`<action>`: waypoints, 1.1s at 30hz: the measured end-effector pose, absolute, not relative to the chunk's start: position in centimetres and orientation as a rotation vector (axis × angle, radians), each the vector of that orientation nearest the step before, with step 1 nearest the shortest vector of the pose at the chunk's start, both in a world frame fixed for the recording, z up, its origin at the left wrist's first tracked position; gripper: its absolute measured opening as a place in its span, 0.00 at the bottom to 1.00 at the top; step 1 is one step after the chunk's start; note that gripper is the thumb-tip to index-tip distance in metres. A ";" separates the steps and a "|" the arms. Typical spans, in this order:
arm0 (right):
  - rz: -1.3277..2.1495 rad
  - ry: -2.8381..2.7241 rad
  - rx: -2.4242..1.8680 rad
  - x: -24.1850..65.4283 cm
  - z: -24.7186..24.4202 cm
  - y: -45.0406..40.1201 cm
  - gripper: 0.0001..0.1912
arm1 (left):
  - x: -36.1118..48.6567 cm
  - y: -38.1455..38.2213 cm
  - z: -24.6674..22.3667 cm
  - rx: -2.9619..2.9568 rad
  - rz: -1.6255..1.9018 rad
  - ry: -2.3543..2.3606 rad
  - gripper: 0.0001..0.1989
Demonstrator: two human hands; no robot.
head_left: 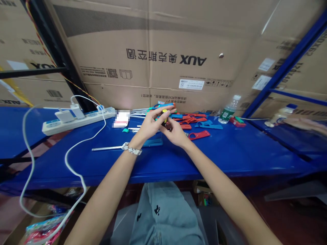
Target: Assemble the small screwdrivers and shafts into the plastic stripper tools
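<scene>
Both hands meet above the middle of the blue table. My left hand, with a silver watch or bracelet at the wrist, is closed on a small yellow and black piece. My right hand is closed just beside it, fingers bent around something dark and mostly hidden. Under my left wrist lies a long metal rod with a blue handle. Just behind the hands are red plastic handles, a red clip-shaped piece, a blue one and several metal rods.
A white power strip with plugs and a looping white cable occupies the table's left. A green-labelled bottle stands back right, near a red box. A large carton backs the table. Another person's blurred hand is far right.
</scene>
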State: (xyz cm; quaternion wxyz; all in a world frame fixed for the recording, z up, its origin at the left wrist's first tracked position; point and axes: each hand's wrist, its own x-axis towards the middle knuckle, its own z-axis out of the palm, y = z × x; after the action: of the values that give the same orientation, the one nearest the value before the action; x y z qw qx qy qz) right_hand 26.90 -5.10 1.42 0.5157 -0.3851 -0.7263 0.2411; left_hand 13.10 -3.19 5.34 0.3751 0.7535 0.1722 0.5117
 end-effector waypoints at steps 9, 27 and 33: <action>0.599 -1.651 -0.963 26.5 1.7 -4.5 0.21 | 14.1 -3.1 4.6 1.859 1.759 0.702 0.17; 0.449 -1.605 -1.116 26.4 1.5 -4.8 0.21 | 14.5 -2.4 4.8 1.792 1.835 0.712 0.19; 0.520 -1.716 -0.950 26.9 1.6 -4.9 0.15 | 14.2 -2.7 4.9 1.898 1.510 0.512 0.23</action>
State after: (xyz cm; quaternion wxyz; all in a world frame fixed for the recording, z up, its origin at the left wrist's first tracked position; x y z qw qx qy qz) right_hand 26.88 -4.87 1.57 0.5280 -0.3978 -0.7181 0.2176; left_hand 14.21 -2.66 4.91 0.3251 0.7241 0.1954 0.5760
